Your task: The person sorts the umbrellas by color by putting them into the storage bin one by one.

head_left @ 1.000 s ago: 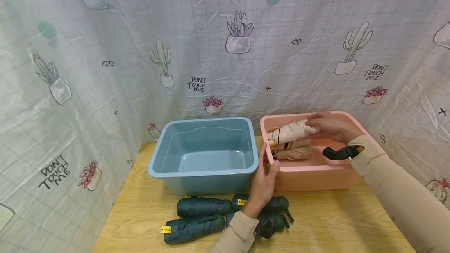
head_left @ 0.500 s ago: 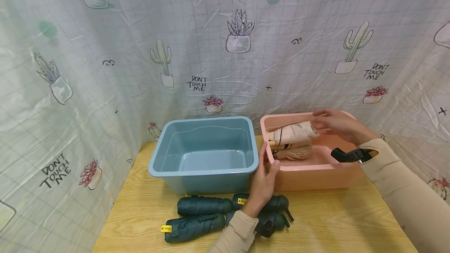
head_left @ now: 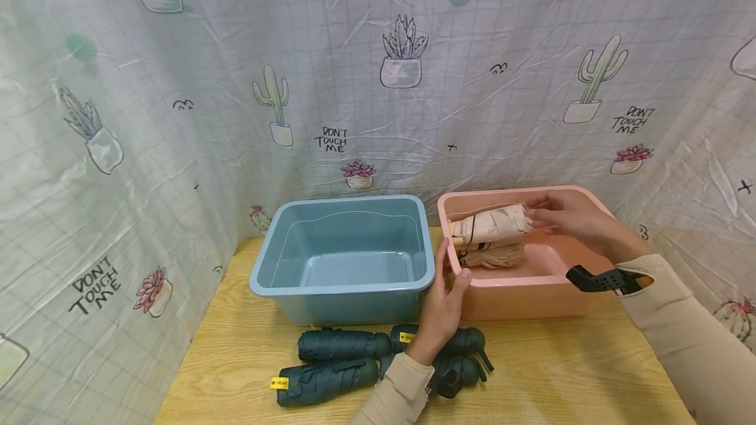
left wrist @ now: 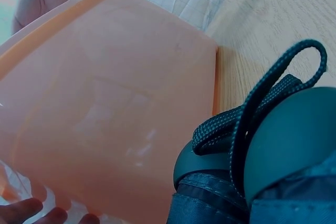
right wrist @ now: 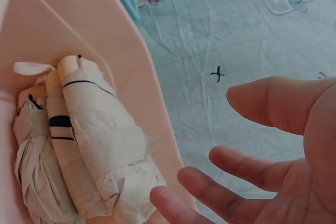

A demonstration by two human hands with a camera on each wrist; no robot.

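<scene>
Three folded cream umbrellas (head_left: 493,225) lie side by side at the left end of the pink bin (head_left: 531,300). Beyond their right end my right hand (head_left: 571,216) hovers inside the bin, fingers spread and thumb apart. In the right wrist view, nothing is between those fingers, and the nearest cream umbrella (right wrist: 107,140) lies just beside the fingertips. My left hand (head_left: 440,310) grips the bin's front left corner, thumb at the front rim and fingers along the outer left side. Below that hand, several folded dark green umbrellas (head_left: 327,382) lie on the table, partly hidden by the forearm.
A blue bin (head_left: 348,310) stands left of the pink one, with a narrow gap between them. Behind both hangs a curtain (head_left: 224,149) printed with cacti. A black camera mount (head_left: 596,279) sits on my right wrist. The wooden table (head_left: 567,372) carries everything.
My right hand has let go of the topmost cream umbrella and drawn back to the right. That umbrella has settled a little nearer the front. The left hand has stayed put.
</scene>
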